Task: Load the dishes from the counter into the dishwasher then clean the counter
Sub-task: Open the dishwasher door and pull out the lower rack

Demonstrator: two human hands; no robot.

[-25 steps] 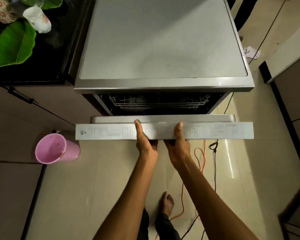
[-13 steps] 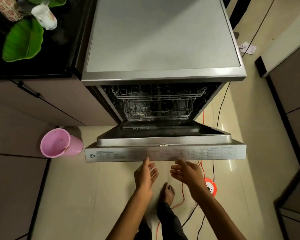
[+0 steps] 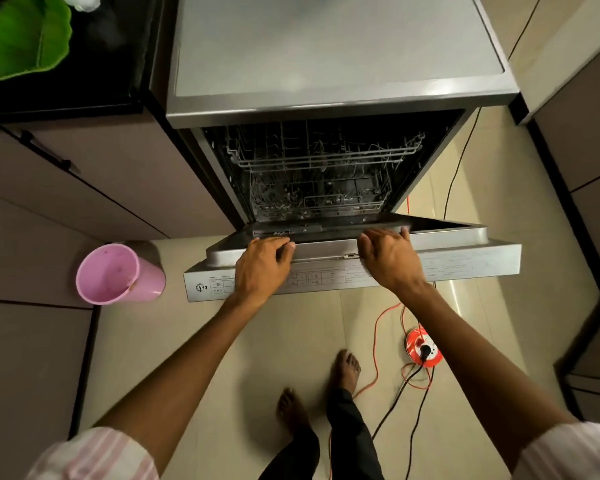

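Note:
The steel dishwasher stands in front of me with its door swung most of the way down. Inside I see the upper wire rack and the lower wire rack; no dishes are visible in them. My left hand lies palm down over the door's top edge, left of centre, fingers loosely bent. My right hand lies over the same edge, right of centre, fingers reaching onto the inner lip. On the black counter at the upper left sits a green leaf-shaped plate.
A pink plastic bin stands on the floor left of the door. A red extension reel with red and black cables lies on the tiles at my right. My bare feet are just behind the door. Cabinets flank both sides.
The door has dropped from nearly closed to nearly flat, exposing both racks. My hands let go of its top edge half a second ago and now rest on top of it again.

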